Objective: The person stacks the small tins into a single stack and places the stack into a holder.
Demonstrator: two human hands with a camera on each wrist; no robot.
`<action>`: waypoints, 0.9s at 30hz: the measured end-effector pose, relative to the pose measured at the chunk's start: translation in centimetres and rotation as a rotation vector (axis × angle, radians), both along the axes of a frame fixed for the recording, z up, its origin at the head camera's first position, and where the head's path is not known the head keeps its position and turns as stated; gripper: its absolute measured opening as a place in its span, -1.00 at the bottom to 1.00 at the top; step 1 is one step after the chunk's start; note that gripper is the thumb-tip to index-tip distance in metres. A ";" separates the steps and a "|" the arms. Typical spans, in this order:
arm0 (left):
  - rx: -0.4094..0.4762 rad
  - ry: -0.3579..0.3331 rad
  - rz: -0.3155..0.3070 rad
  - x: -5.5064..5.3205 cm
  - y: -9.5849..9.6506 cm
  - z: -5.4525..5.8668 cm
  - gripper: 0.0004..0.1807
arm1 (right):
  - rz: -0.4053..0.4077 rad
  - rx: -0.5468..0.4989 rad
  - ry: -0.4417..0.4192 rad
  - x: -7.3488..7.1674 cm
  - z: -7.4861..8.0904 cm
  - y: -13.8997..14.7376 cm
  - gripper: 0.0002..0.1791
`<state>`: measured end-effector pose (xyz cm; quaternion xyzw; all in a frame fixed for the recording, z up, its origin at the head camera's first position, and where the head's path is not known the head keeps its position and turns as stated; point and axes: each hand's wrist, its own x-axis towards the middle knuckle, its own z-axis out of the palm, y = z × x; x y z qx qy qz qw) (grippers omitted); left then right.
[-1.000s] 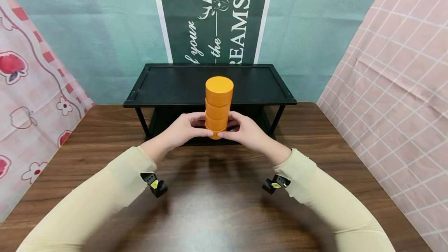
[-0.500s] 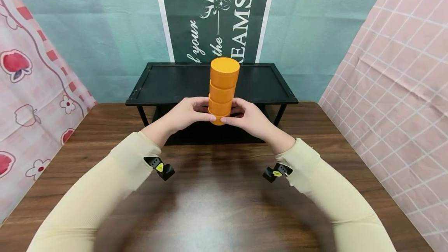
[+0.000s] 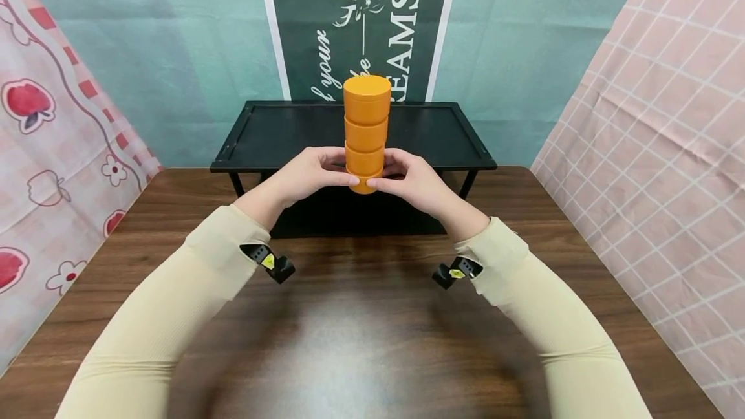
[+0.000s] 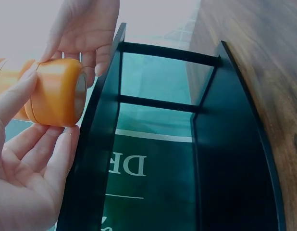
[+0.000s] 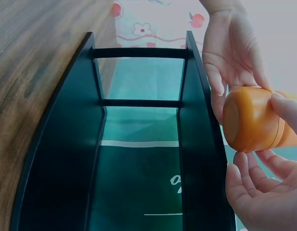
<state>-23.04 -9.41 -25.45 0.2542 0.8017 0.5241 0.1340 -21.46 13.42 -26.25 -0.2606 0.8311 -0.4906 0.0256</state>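
Observation:
An upright stack of several orange round containers (image 3: 367, 128) is held between both hands, its flat top over the black rack's upper board in the head view. From the left, my left hand (image 3: 311, 176) grips the lowest container, thumb across its front. My right hand (image 3: 416, 180) grips the same container from the right, and the two thumbs nearly meet. In the left wrist view, the base of the lowest container (image 4: 59, 96) is close to the edge of the rack's upper board. The right wrist view has the same container (image 5: 252, 118) between both hands' fingers.
A black two-level rack (image 3: 279, 134) stands at the back of the brown wooden table (image 3: 349, 315). Behind it hangs a green cloth (image 3: 198, 31) with white lettering. Patterned pink cloths line the left side (image 3: 70, 167) and right side (image 3: 652, 167).
Both hands have raised the orange stack, from in front of the rack's lower part to about the height of its upper board. The grip looks the same.

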 end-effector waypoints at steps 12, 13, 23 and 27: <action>0.022 0.011 0.006 -1.5 0.7 1.7 -0.42 | -0.017 -0.028 0.002 -1.5 1.4 0.5 -0.44; 0.028 0.008 0.006 -1.7 0.8 1.8 -0.42 | -0.017 -0.031 0.002 -1.7 1.5 0.6 -0.43; 0.101 -0.038 0.044 -3.6 1.5 1.4 -0.43 | -0.035 -0.019 -0.017 -3.9 1.5 0.8 -0.42; 0.114 -0.050 0.072 -4.2 1.7 1.2 -0.42 | -0.027 -0.004 -0.034 -4.8 1.5 0.7 -0.40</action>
